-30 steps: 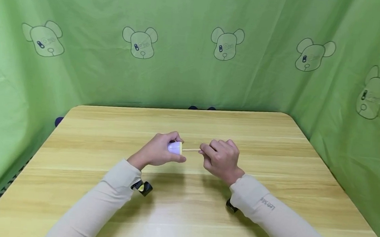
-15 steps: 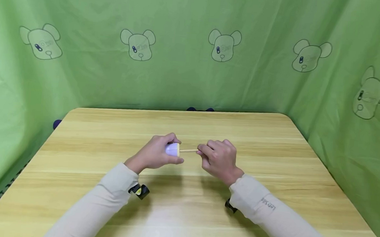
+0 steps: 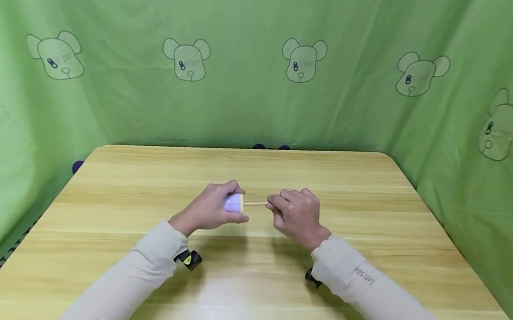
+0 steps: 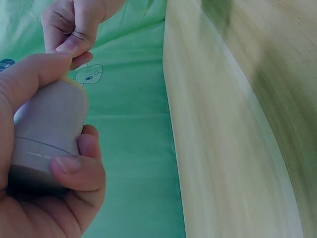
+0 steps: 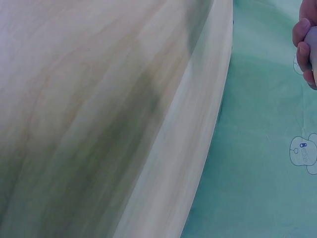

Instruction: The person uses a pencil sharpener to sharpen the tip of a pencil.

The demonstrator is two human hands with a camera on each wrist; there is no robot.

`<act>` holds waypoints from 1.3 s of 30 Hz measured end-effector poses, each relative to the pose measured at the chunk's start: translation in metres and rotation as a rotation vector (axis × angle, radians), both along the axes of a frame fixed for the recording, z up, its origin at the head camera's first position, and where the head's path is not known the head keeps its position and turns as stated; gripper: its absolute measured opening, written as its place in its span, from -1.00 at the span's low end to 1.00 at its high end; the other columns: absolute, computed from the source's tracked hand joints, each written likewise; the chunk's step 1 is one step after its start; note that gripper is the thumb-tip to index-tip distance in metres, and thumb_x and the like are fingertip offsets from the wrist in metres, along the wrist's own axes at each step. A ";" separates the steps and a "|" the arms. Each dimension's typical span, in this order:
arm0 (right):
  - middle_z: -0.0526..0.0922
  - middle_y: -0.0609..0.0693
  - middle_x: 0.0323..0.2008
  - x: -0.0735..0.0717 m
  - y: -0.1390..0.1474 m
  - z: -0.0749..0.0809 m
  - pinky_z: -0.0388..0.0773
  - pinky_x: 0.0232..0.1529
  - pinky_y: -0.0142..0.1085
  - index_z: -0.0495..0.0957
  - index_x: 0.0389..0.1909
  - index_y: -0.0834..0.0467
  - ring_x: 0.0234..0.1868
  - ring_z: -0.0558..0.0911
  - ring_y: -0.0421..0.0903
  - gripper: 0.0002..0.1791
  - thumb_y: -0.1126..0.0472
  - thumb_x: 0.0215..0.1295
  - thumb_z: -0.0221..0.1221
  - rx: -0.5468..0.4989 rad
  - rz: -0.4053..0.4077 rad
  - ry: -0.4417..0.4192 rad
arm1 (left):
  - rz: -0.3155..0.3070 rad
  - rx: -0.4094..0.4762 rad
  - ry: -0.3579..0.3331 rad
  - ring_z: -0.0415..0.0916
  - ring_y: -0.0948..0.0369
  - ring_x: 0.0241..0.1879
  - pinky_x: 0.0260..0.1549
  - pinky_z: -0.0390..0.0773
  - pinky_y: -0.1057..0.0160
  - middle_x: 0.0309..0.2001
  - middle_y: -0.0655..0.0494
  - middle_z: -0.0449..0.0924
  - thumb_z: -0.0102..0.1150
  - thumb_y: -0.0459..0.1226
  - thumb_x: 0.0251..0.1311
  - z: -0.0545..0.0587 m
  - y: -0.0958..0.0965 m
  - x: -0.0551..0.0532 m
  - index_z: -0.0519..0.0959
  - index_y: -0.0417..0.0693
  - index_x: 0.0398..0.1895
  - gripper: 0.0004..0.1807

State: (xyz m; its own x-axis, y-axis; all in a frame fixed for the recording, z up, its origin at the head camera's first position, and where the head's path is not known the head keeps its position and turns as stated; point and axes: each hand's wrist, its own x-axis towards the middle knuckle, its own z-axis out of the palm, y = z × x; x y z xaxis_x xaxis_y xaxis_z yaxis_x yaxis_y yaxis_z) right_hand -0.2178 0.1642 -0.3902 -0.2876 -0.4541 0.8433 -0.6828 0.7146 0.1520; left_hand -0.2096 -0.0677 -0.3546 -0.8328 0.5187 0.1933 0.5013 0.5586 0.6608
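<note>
Lilac cylinder (image 3: 233, 203), yellow-rimmed, in grip of left hand (image 3: 209, 207); stick (image 3: 255, 203) in pinch of right hand (image 3: 297, 215).

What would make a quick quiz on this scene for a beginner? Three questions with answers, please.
1. Which hand holds the lilac piece with the yellow rim?
2. True or false: the right hand grips one end of a thin stick.
3. What colour is the cloth behind the table?
a) red
b) green
c) black

Key: 1. the left hand; 2. true; 3. b
</note>
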 end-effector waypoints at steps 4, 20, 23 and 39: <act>0.46 -0.13 -0.75 0.000 0.000 0.001 0.13 -0.71 -0.33 0.65 -0.61 0.08 -0.81 0.39 -0.18 -0.46 0.02 0.50 -0.13 0.018 -0.002 -0.020 | -0.004 0.002 0.022 0.47 0.19 -0.42 -0.50 0.52 0.29 -0.36 0.06 0.53 0.49 -0.16 -0.04 -0.001 0.000 0.000 0.50 -0.13 -0.06 -0.50; 0.56 -0.19 -0.71 0.007 -0.002 0.005 0.18 -0.74 -0.38 0.69 -0.54 0.01 -0.76 0.40 -0.25 -0.83 0.14 0.23 0.23 0.075 -0.054 -0.335 | 0.022 -0.032 0.142 0.47 0.18 -0.37 -0.46 0.51 0.30 -0.24 0.01 0.58 0.54 -0.20 -0.09 -0.009 -0.002 0.004 0.51 -0.17 -0.09 -0.48; 0.49 -0.22 -0.73 0.009 -0.004 0.015 0.20 -0.74 -0.36 0.66 -0.54 -0.02 -0.73 0.37 -0.26 -0.81 0.15 0.27 0.22 0.089 -0.073 -0.591 | 0.023 -0.045 0.172 0.48 0.16 -0.35 -0.44 0.52 0.29 -0.21 -0.02 0.60 0.54 -0.21 -0.10 -0.009 -0.001 0.004 0.51 -0.17 -0.10 -0.49; 0.58 -0.12 -0.38 0.011 0.004 0.008 0.47 -0.31 -0.18 0.65 -0.31 0.10 -0.38 0.56 -0.12 -0.88 0.15 0.19 0.35 0.062 0.039 -0.751 | 0.052 -0.078 0.018 0.47 0.19 -0.38 -0.46 0.52 0.29 -0.32 0.08 0.53 0.53 -0.19 -0.08 -0.017 0.002 0.005 0.49 -0.12 -0.06 -0.48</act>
State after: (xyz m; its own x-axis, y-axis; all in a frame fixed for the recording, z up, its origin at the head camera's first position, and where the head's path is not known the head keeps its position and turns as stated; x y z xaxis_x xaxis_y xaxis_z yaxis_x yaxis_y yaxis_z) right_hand -0.2071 0.1679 -0.3823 -0.7579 -0.5157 0.3995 -0.6431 0.6934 -0.3251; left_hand -0.2045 -0.0655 -0.3716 -0.8560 0.4884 0.1692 0.4813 0.6337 0.6057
